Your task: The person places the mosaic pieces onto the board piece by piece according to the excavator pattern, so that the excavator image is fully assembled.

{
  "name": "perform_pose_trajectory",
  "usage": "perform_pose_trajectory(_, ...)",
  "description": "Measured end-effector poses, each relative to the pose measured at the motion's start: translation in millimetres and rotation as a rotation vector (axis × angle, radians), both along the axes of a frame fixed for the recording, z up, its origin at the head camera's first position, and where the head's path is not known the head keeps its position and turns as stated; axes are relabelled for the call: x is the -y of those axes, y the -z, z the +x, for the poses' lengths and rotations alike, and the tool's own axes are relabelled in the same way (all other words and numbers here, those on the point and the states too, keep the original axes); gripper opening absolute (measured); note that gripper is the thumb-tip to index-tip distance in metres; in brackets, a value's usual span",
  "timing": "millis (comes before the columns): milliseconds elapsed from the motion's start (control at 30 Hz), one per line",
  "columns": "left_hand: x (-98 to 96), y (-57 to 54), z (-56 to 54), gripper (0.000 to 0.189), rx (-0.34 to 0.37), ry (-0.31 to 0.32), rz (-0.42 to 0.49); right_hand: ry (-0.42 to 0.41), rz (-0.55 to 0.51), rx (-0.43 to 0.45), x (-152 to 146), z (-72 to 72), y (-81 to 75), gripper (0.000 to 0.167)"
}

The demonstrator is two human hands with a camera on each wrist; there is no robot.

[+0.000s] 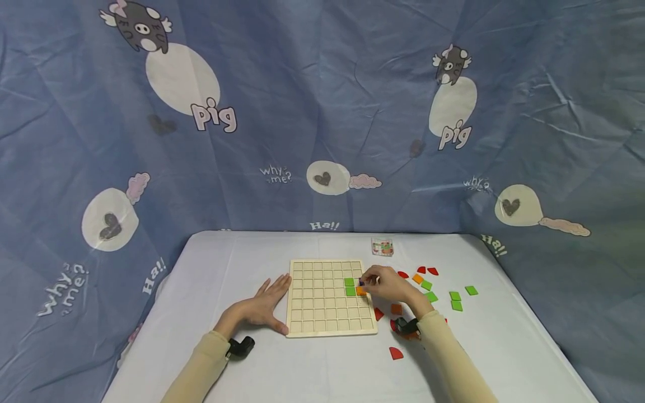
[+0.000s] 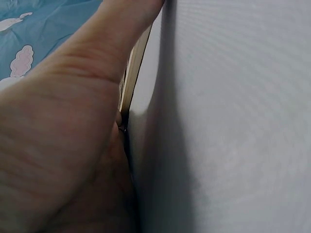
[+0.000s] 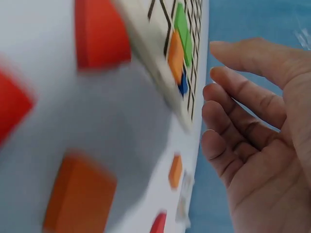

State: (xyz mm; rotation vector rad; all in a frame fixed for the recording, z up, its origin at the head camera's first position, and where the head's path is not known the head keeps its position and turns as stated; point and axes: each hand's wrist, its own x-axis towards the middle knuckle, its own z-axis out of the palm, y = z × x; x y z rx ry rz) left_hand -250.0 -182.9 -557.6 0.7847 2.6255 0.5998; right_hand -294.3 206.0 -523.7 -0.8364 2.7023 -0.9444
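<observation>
A pale wooden board with a square grid (image 1: 322, 316) lies in the middle of the table. My left hand (image 1: 264, 307) rests at its left edge, fingers spread and thumb by the near corner. Two green square tiles (image 1: 350, 287) sit in the grid's right part, with an orange tile (image 1: 360, 291) beside them. In the right wrist view a dark blue tile (image 3: 183, 84) lies past the orange one. Above the board's right edge hovers my right hand (image 1: 387, 283), its fingers loosely bent. Between its thumb and fingertips nothing shows in the right wrist view.
Right of the board lie scattered loose pieces: green tiles (image 1: 456, 300), orange tiles (image 1: 396, 309) and red quarter-round pieces (image 1: 396, 353). A small printed clear packet (image 1: 382, 247) is behind the board. Blue patterned cloth (image 1: 282, 134) hangs behind the white table.
</observation>
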Motion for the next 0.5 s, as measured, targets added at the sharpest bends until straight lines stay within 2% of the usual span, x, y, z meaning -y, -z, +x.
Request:
perform_pose_trajectory(133,0.0,-0.1,0.3,0.139,-0.001,0.004,-0.002,0.061,0.003,-0.014,-23,3.8,1.9,0.011)
perform_pose_trajectory(333,0.5,-0.8,-0.4,0.138,-0.012,0.012,0.019,0.205,-0.032,0.038,-65,9.9,1.3,0.019)
perform_pose_trajectory(500,0.0,-0.5,-0.3,0.138,-0.016,0.013,0.015,0.337,-0.012,0.082,-106,11.4,9.9,0.030)
